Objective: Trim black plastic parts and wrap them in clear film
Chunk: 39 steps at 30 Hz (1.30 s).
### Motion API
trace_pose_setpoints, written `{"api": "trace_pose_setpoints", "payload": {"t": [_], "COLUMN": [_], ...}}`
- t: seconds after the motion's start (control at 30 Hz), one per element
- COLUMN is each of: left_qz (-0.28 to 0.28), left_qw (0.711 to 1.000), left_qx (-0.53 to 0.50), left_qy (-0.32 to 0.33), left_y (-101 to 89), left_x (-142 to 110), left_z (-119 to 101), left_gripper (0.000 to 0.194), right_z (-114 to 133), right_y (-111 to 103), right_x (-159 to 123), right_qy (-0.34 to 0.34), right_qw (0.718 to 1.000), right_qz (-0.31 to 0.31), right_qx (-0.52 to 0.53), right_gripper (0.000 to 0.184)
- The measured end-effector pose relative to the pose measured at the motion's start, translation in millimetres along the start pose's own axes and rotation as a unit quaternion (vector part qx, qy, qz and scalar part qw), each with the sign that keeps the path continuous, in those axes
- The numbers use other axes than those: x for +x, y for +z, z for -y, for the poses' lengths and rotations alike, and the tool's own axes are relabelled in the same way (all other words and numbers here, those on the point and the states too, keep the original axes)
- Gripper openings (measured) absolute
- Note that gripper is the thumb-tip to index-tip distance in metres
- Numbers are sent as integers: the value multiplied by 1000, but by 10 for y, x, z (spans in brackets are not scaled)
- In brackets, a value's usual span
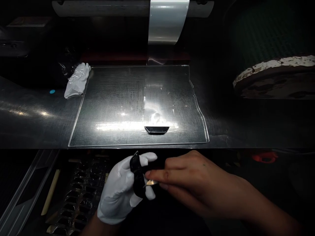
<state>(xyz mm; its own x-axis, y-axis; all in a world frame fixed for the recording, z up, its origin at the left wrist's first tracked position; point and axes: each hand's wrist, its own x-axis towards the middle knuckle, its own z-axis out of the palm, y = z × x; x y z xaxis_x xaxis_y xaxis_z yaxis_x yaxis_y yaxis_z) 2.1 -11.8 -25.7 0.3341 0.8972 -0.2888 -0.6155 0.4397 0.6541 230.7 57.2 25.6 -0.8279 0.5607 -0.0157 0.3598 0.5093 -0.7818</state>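
My left hand [118,190], in a white glove, is closed around a small glossy black part [138,178] just below the table's front edge. My bare right hand [194,180] pinches a small shiny metal blade [151,183] between thumb and fingers. The blade's tip meets or nearly meets the right edge of the black part; contact is hard to make out. A second black part [157,130], long with slanted ends, lies on the scratched clear mat [110,98].
A folded white glove [78,80] rests at the mat's left corner. A strip of film [168,21] hangs from a roller at the back. Below left, a clear tray [81,196] holds several black parts. A red object [264,156] is at right, under a green ridged drum [273,36].
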Motion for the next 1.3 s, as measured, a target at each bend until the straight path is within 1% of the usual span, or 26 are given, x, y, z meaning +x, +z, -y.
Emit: {"api": "trace_pose_setpoints", "payload": {"t": [0.07,0.2,0.27,0.33,0.4,0.47,0.53,0.63,0.7,0.8,0.9,0.97,1.0,1.07,1.17,1.23,1.3], "left_qz": [5,45,44,6,-33,-52,-70,-111,-127,-146,-186,-205,-211,-213,-214,-218,-220], "left_qw": [1000,998,997,998,997,993,990,983,976,969,954,952,956,964,970,974,975], "left_qx": [-17,-25,-20,-18,-42,-79,-85,-39,-14,43,114,119,111,87,58,27,-10], "left_qy": [7,39,56,65,64,66,86,141,175,196,207,192,174,136,99,49,-27], "left_y": [-8,-44,-55,-50,-29,1,28,44,36,12,15,43,60,91,94,59,12], "left_x": [25,70,81,84,83,81,78,61,30,-39,-95,-105,-102,-84,-45,-15,14], "left_z": [-19,-50,-70,-100,-133,-154,-155,-116,-84,-65,-96,-129,-145,-172,-227,-287,-358], "left_gripper": [32,33,33,31,25,21,19,20,22,25,29,28,27,25,25,27,28], "right_z": [2,-18,-36,-53,-59,-49,-22,33,66,102,126,134,135,132,132,143,162], "right_y": [4,0,6,16,23,20,10,2,2,-2,-14,-25,-32,-52,-94,-123,-144], "right_x": [-15,-54,-70,-79,-79,-70,-54,-21,6,46,74,87,93,103,118,125,133], "right_qy": [-9,-16,-4,9,17,18,16,22,28,32,39,40,39,36,37,41,45], "right_qw": [1000,991,989,989,989,989,990,992,992,991,992,993,993,992,990,989,989], "right_qz": [-11,-104,-129,-133,-132,-131,-126,-122,-126,-124,-103,-94,-93,-96,-84,-70,-61], "right_qx": [24,78,72,62,62,64,53,18,-8,-41,-57,-60,-63,-75,-105,-122,-130], "right_gripper": [37,39,41,42,43,44,44,44,42,39,36,35,34,31,24,21,21]}}
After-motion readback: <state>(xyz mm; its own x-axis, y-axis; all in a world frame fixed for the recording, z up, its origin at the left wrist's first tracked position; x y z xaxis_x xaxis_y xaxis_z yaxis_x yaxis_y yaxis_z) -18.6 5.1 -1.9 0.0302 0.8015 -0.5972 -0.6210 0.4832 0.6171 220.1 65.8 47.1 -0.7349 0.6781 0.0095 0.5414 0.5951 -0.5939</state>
